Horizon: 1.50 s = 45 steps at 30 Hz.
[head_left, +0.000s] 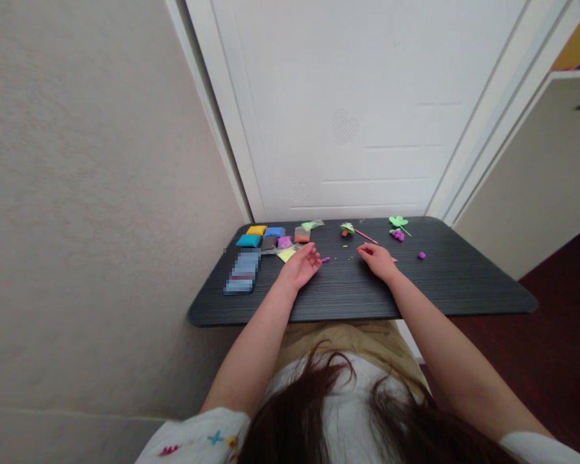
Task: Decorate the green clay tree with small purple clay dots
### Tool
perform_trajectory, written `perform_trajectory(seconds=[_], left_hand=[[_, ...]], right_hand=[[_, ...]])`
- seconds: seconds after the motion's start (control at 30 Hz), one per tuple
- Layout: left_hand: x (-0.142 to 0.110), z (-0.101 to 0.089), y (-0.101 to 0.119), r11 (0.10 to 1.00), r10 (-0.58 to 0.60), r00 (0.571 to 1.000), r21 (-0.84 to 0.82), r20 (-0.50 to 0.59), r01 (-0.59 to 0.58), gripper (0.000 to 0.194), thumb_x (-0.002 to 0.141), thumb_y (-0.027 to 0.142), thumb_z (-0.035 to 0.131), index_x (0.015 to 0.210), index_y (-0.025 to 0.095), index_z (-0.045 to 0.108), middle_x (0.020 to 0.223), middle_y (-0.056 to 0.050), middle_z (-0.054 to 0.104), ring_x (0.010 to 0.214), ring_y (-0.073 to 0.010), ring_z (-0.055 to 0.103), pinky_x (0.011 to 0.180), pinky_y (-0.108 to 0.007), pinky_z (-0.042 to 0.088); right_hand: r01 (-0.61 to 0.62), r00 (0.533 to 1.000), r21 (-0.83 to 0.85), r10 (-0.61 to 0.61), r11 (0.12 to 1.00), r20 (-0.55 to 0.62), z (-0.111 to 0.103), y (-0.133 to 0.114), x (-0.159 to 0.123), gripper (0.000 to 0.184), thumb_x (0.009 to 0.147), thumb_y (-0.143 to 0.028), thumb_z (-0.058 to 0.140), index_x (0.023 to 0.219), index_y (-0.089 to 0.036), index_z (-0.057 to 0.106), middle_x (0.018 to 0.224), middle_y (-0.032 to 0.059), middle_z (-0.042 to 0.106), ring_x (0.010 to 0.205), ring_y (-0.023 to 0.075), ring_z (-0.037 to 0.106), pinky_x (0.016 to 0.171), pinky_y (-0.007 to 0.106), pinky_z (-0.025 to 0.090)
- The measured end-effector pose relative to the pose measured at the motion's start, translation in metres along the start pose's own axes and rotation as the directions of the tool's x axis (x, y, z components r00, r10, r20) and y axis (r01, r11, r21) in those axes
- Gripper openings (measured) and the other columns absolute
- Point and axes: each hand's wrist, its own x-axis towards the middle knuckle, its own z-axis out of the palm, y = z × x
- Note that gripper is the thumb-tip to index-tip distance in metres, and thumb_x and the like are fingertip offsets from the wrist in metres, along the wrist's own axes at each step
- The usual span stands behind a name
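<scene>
My left hand [302, 264] rests palm up on the dark table [444, 290], fingers loosely curled and apart, holding nothing. A small purple clay bit [325, 260] lies just right of its fingertips. My right hand [377, 258] lies palm down on the table with fingers stretched toward the left. A pink stick [366, 236] lies just beyond it, leading to a small green and orange clay figure [347, 229]. Tiny yellow crumbs dot the table between my hands.
Several coloured clay packets [265, 238] lie at the table's back left, next to a blurred flat object [243, 272]. A green clay leaf [397, 222], purple clay grapes [397, 234] and a purple ball [421, 255] sit at the back right. A white door stands behind.
</scene>
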Motion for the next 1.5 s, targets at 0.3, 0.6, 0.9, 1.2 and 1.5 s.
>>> perform_trajectory(seconds=[0.3, 0.6, 0.9, 1.2, 1.5], left_hand=[[0.0, 0.002, 0.001, 1.0, -0.008, 1.0, 0.006, -0.019, 0.008, 0.017, 0.081, 0.025, 0.048, 0.088, 0.011, 0.053, 0.073, 0.0, 0.053, 0.063, -0.0088, 0.052, 0.057, -0.025, 0.046], [0.0, 0.0, 0.0, 1.0, 0.016, 1.0, -0.004, -0.015, -0.016, 0.014, 0.08, 0.021, 0.048, 0.088, 0.01, 0.053, 0.074, 0.0, 0.054, 0.064, -0.0087, 0.053, 0.058, -0.024, 0.047], [0.002, -0.003, 0.0, 1.0, 0.003, 1.0, 0.004, -0.002, -0.003, 0.016, 0.081, 0.023, 0.048, 0.089, 0.01, 0.054, 0.074, 0.0, 0.054, 0.063, -0.0086, 0.053, 0.057, -0.024, 0.046], [0.0, -0.002, 0.001, 0.999, 0.014, 1.0, 0.029, -0.009, -0.014, 0.017, 0.081, 0.024, 0.048, 0.09, 0.011, 0.054, 0.075, -0.001, 0.055, 0.064, -0.0087, 0.053, 0.057, -0.024, 0.046], [-0.003, 0.003, 0.001, 0.99, 0.03, 0.999, 0.138, -0.031, -0.025, 0.018, 0.081, 0.025, 0.047, 0.09, 0.01, 0.054, 0.077, -0.002, 0.056, 0.064, -0.0086, 0.053, 0.057, -0.024, 0.046]], right_hand=[[-0.006, 1.0, -0.003, 0.006, 1.0, 0.008, -0.003, -0.004, -0.002, 0.026, 0.083, -0.033, 0.045, 0.1, -0.014, 0.053, 0.098, 0.0053, 0.056, 0.084, 0.014, 0.055, 0.074, 0.035, 0.046], [0.011, 1.0, -0.028, -0.011, 1.0, 0.009, -0.002, -0.003, 0.0, 0.026, 0.083, -0.032, 0.045, 0.101, -0.015, 0.052, 0.099, 0.0055, 0.056, 0.086, 0.0144, 0.055, 0.075, 0.035, 0.046], [0.029, 0.997, -0.145, -0.019, 0.989, 0.068, 0.004, -0.006, 0.001, 0.026, 0.083, -0.033, 0.045, 0.1, -0.015, 0.053, 0.1, 0.0057, 0.055, 0.086, 0.0146, 0.054, 0.076, 0.036, 0.046], [0.07, 0.993, -0.228, -0.045, 0.971, 0.113, 0.002, -0.011, 0.002, 0.025, 0.083, -0.032, 0.046, 0.099, -0.015, 0.053, 0.103, 0.006, 0.055, 0.091, 0.0157, 0.053, 0.079, 0.037, 0.044], [0.074, 0.994, -0.258, -0.05, 0.963, 0.101, 0.004, -0.016, 0.0, 0.025, 0.083, -0.033, 0.044, 0.099, -0.015, 0.053, 0.101, 0.0058, 0.055, 0.088, 0.0149, 0.054, 0.077, 0.036, 0.045]])
